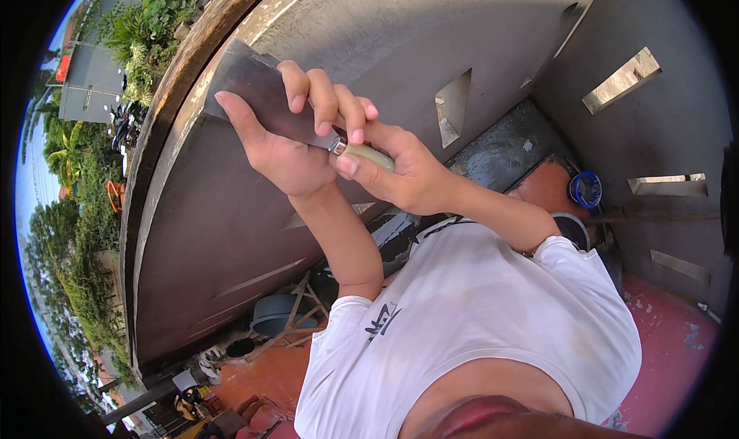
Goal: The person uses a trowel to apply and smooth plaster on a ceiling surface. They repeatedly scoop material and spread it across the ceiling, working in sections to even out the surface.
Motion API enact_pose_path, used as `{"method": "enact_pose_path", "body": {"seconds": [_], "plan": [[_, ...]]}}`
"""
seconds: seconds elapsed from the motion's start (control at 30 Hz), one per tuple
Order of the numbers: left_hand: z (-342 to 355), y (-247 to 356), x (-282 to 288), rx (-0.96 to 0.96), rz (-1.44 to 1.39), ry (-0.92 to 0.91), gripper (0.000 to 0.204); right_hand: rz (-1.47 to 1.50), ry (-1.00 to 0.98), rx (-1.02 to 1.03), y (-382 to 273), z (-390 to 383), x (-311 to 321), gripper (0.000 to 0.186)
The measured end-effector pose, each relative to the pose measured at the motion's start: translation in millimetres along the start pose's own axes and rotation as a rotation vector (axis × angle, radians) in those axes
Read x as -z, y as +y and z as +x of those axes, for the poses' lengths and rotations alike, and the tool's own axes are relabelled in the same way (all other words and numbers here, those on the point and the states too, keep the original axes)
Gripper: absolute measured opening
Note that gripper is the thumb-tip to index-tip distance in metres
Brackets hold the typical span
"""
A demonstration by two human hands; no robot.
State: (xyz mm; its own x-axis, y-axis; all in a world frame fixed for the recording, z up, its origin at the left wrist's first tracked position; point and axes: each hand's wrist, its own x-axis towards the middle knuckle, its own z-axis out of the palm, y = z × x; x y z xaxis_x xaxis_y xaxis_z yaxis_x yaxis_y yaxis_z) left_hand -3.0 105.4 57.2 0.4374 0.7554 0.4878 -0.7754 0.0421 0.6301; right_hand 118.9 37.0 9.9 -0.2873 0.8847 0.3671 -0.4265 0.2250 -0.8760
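Observation:
A putty knife [262,92] with a wide dark metal blade is held up in front of me, tilted so that the blade points to the upper left. My right hand [408,173] is closed round its pale handle [371,156], thumb resting close to the shiny metal collar. Across the back of the blade lies my left hand [289,158], its curled fingers coming over the upper edge onto the near face. The left thumb stretches along the blade's lower edge. The palm part behind the blade is hidden.
Beside me runs a grey wall [208,246] with slot openings and a worn curved top edge [165,100]. Plants [150,23] grow beyond it. A grey-green basin [273,314] stands near a wooden frame [308,308]. A blue-rimmed container [585,189] sits at right.

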Motion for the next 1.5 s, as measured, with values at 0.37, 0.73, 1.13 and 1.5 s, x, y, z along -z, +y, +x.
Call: {"method": "enact_pose_path", "body": {"seconds": [0.37, 0.73, 1.13, 1.5], "plan": [[-143.2, -136.7, 57.1, 0.817, 0.495, 0.433, 0.073, 0.170, 0.153, -0.671, 51.9, -203.1, 137.9, 0.048], [-66.6, -56.7, 5.1, -0.557, 2.151, 0.265, 0.048, -0.381, 0.834, -0.722, 146.6, -371.0, 236.0, 0.029], [-107.5, -112.1, 68.3, 0.047, 2.592, -0.003, 0.059, -0.395, 0.858, -0.698, 159.5, -428.1, 254.9, 0.027], [-266.3, -205.2, 39.8, 0.815, 1.535, -0.205, 0.053, -0.424, 0.834, -0.749, 144.2, -431.8, 253.9, 0.051]]}}
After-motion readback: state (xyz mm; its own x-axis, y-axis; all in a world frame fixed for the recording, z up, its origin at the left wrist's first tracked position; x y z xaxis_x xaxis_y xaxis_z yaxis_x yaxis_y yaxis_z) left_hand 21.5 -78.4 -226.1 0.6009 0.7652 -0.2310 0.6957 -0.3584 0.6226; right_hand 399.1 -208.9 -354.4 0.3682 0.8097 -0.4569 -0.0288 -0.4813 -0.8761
